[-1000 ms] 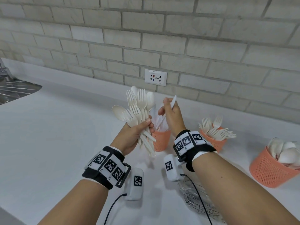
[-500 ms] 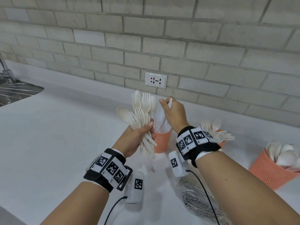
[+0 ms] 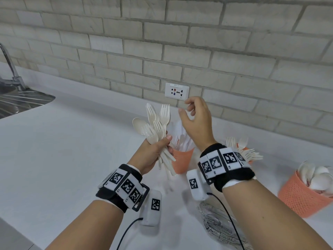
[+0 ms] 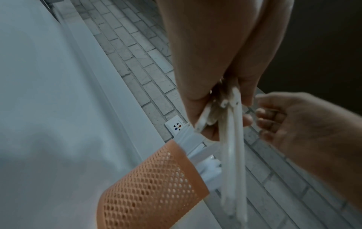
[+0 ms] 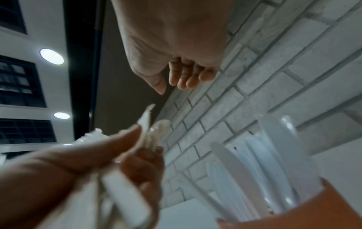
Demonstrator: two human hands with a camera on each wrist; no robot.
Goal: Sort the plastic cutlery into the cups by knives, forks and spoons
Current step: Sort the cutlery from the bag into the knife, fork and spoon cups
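A: Start at the left. What's there?

B: A steel sink (image 3: 21, 102) with its tap (image 3: 10, 69), well apart from the work. On the white desk (image 3: 72, 150) nothing else sits that side.

A: And the left hand?

B: The left hand (image 3: 151, 154) has its fingers (image 3: 166, 138) curled round a bundle of cutlery (image 3: 156, 129), mostly forks plus a spoon, heads up and handles hanging below the palm. I'd judge it's held upright so each head can be read and picked off the top.

A: The right hand?

B: The right hand (image 3: 196, 120) hovers just beside the bundle's tips, above the knife cup (image 3: 182, 160). Its fingers (image 3: 191, 105) are loosely bent and apart, pinching nothing. It looks poised to take another piece.

A: The cups?

B: Three orange mesh cups: knives nearest the bundle, then the fork cup (image 3: 243, 150) partly hidden behind the right wrist, then the spoon cup (image 3: 304, 197) at the far right. A crumpled clear wrapper (image 3: 221, 226) lies under the right forearm.

A: Do the wrist cameras add anything?

B: The left wrist view shows the handle ends (image 4: 233, 162) dangling right over the knife cup's mesh wall (image 4: 152, 189), which the head view crowds together. The right wrist view looks up past the knives (image 5: 254, 178) and confirms an empty palm (image 5: 176, 38); it also shows ceiling lights (image 5: 51, 56), unseen from the head.
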